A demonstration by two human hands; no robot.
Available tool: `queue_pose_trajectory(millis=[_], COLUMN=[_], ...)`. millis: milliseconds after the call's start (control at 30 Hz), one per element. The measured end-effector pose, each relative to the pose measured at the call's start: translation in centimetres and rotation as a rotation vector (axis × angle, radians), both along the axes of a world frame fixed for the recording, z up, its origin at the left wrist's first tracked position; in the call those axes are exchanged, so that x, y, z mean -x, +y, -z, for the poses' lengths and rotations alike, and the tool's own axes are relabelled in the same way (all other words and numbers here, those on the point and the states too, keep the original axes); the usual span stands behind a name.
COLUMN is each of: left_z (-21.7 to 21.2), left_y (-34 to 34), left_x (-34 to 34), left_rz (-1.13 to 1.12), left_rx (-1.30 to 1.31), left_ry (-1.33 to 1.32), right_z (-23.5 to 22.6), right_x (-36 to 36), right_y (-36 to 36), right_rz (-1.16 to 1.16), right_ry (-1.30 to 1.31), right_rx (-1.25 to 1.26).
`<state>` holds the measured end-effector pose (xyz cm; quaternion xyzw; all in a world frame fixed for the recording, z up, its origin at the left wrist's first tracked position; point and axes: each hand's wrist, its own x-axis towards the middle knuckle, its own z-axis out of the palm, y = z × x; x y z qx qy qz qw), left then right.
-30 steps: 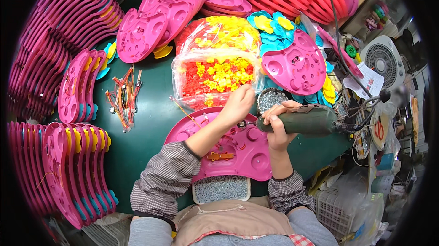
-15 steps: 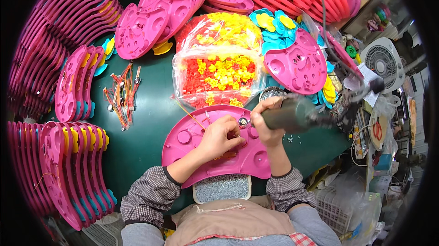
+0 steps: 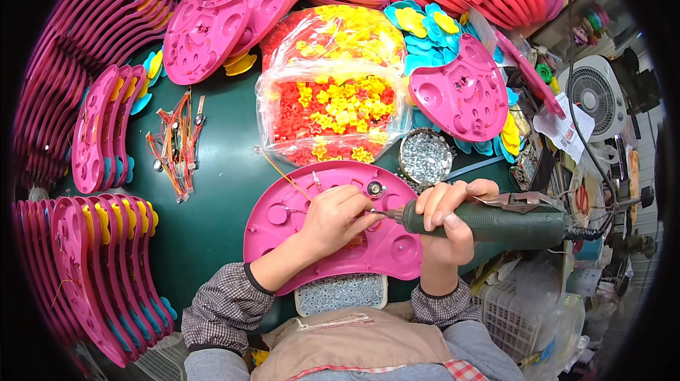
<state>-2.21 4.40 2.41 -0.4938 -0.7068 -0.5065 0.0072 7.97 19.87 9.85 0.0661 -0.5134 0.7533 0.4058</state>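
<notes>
A pink plastic panel point(image 3: 262, 245) with a curved far edge lies underside up before me. Over its middle, my left hand point(image 3: 334, 219) has thumb and forefinger pinched at the tip of an electric screwdriver. Whatever small piece lies between those fingertips is hidden. My right hand point(image 3: 445, 222) grips the dark green electric screwdriver point(image 3: 510, 224), held nearly level with its bit pointing left to my left fingertips. A small round silver-and-black part point(image 3: 375, 188) sits in the panel beyond them. One thin orange wire point(image 3: 287, 180) runs out over the panel's far left edge.
A round tin point(image 3: 426, 157) of small silvery pieces stands beyond my right hand. Nearer me is a tray point(image 3: 386, 289) of small metal parts. An open bag point(image 3: 263, 115) holds red and yellow pieces. Wired components point(image 3: 177, 144) lie left; stacked pink panels point(image 3: 88, 268) line that side.
My right hand has turned the screwdriver level and brought its bit to my left fingertips. The tin, earlier mostly covered, now shows. The whole view has shifted slightly.
</notes>
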Motion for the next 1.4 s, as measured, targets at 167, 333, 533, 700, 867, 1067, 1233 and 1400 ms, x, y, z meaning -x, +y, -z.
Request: queue_pose_trajectory(millis=[167,333,533,700,867,1067,1233,1400], left_z=[0.0,0.0,-0.9,-1.5,-1.1,-1.9,0.0,0.2], left_y=[-0.1,-0.1,-0.1,0.1,0.0,-0.3,-0.3,-0.2], left_x=[-0.6,-0.7,-0.8,-0.7,0.2,0.7,1.6,1.5], left_rz=[0.003,-0.023,-0.075,-0.068,-0.081,-0.097,-0.06,-0.034], left_rx=[-0.016,-0.031,-0.023,0.198,0.259,0.357,0.341,0.338], left_ry=[-0.086,-0.068,0.139,0.258,0.342,0.142,-0.093,-0.214], right_z=[-0.2,-0.6,-0.6,0.7,0.9,1.6,3.0,4.1], right_x=[-0.3,-0.5,-0.6,0.0,1.0,2.6,3.8,4.5], right_y=[-0.2,-0.5,-1.0,-1.3,-1.5,-0.7,0.0,0.2], right_rz=[0.01,0.073,0.065,0.036,0.018,0.016,0.066,0.084], right_ry=[0.009,0.06,0.021,-0.008,0.021,0.033,0.033,0.003], right_rx=[0.011,-0.005,-0.067,-0.279,-0.321,-0.334,-0.343,-0.296])
